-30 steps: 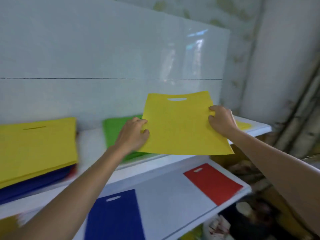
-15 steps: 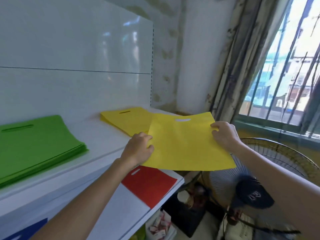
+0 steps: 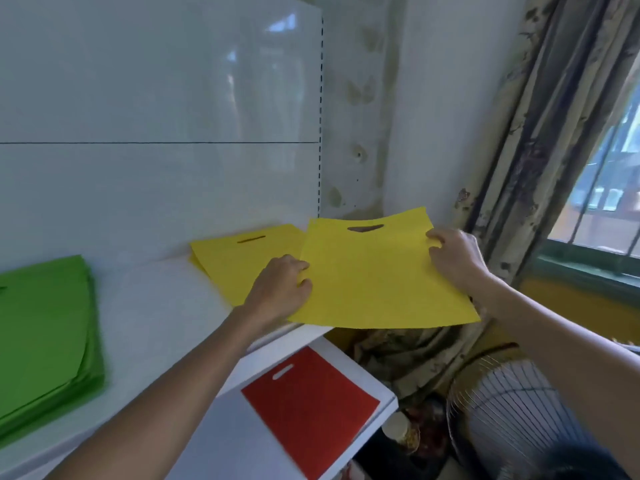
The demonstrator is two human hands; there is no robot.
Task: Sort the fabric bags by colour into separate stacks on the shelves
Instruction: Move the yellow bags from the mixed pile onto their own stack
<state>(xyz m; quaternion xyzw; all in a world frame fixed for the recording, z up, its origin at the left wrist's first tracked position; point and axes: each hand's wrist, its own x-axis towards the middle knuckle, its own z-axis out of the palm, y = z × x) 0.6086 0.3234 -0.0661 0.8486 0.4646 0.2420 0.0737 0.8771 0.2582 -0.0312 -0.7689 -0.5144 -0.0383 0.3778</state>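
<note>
I hold a flat yellow fabric bag (image 3: pixel 374 278) with a cut-out handle between both hands, above the right end of the upper shelf (image 3: pixel 166 306). My left hand (image 3: pixel 280 289) pinches its left edge and my right hand (image 3: pixel 453 254) grips its right edge. Part of it overhangs the shelf's right end. Beneath and left of it lies a small yellow stack (image 3: pixel 239 258) against the back panel. A thick green stack (image 3: pixel 45 334) sits at the shelf's left. One red bag (image 3: pixel 308 407) lies on the lower shelf (image 3: pixel 221 441).
A white back panel (image 3: pixel 156 133) rises behind the shelves. Right of the shelf are a stained wall, a patterned curtain (image 3: pixel 540 150) and a barred window (image 3: pixel 606 188). A white fan (image 3: pixel 509 410) and clutter stand on the floor below right.
The view has swung right along the shelf. The held yellow bag moved right and forward, now partly over the small yellow stack; both hands keep their hold.
</note>
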